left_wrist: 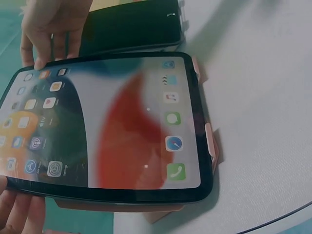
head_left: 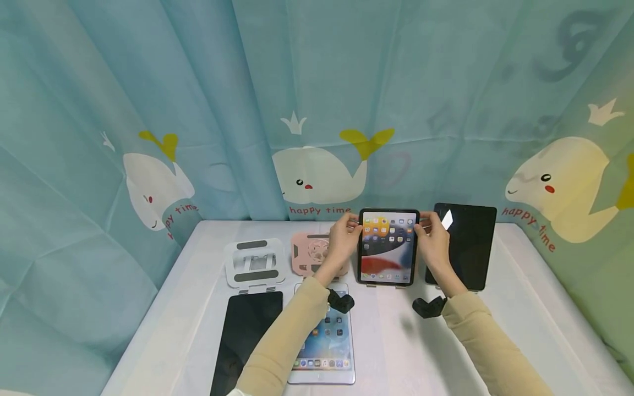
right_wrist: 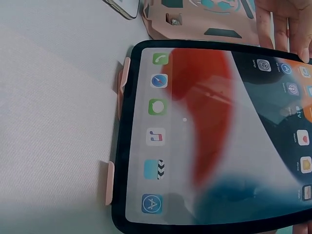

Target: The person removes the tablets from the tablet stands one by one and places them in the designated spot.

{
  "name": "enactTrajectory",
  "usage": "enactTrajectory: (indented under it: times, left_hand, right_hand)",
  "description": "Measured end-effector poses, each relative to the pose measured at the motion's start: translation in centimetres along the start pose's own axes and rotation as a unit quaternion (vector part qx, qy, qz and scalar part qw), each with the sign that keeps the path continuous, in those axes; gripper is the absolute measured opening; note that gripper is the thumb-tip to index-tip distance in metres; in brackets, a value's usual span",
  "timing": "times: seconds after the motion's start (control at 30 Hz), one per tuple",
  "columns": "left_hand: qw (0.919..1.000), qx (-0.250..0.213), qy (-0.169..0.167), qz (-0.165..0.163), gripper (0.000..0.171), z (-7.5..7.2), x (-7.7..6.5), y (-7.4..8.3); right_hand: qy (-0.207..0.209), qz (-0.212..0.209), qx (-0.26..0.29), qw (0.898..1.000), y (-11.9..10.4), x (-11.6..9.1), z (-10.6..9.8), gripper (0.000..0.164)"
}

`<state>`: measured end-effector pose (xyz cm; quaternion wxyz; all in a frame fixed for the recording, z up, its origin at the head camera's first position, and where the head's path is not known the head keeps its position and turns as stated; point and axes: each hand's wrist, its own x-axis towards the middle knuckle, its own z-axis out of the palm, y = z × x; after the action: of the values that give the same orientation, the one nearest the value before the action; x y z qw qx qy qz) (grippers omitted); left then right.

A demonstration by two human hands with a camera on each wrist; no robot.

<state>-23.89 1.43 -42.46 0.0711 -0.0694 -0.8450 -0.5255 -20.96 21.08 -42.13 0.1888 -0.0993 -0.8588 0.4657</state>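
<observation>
A lit tablet (head_left: 388, 254) with a black border stands upright, leaning back, its bottom edge in the pink lips (left_wrist: 210, 141) of a stand mostly hidden behind it. My left hand (head_left: 343, 240) pinches its left edge near the top, thumb at the front and fingers behind. Opposite it, my right hand (head_left: 433, 245) pinches the right edge at about the same height. In the left wrist view the right hand (left_wrist: 56, 29) is at the top and the left fingers (left_wrist: 22, 212) are at the lower left.
To the right, a dark tablet (head_left: 468, 247) leans upright. On the left lie a white stand (head_left: 255, 276) and a pink stand (head_left: 302, 256). Nearer are a black tablet (head_left: 250, 335) and a white-framed lit tablet (head_left: 327, 346), partly under my left sleeve. A curtain (head_left: 317, 82) hangs behind the table.
</observation>
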Motion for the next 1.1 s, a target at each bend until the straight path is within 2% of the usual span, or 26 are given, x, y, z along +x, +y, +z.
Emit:
enactTrajectory:
  times: [0.23,0.67,1.1]
  left_hand:
    - [0.9996,-0.025,0.007,0.010,0.018,-0.1,-0.5,0.0]
    - [0.9976,-0.054,0.010,0.043,0.017,-0.5,-1.0,0.4]
    - [0.9974,-0.066,0.004,0.029,0.018,-1.0,-2.4,0.9]
  right_hand:
    - [0.008,-0.022,-0.002,1.000,0.1,-0.4,-0.4,0.028]
    - [0.012,-0.032,0.005,0.999,-0.4,-1.1,-1.4,0.027]
    - [0.016,-0.037,0.016,0.999,-0.8,-2.6,-2.3,0.028]
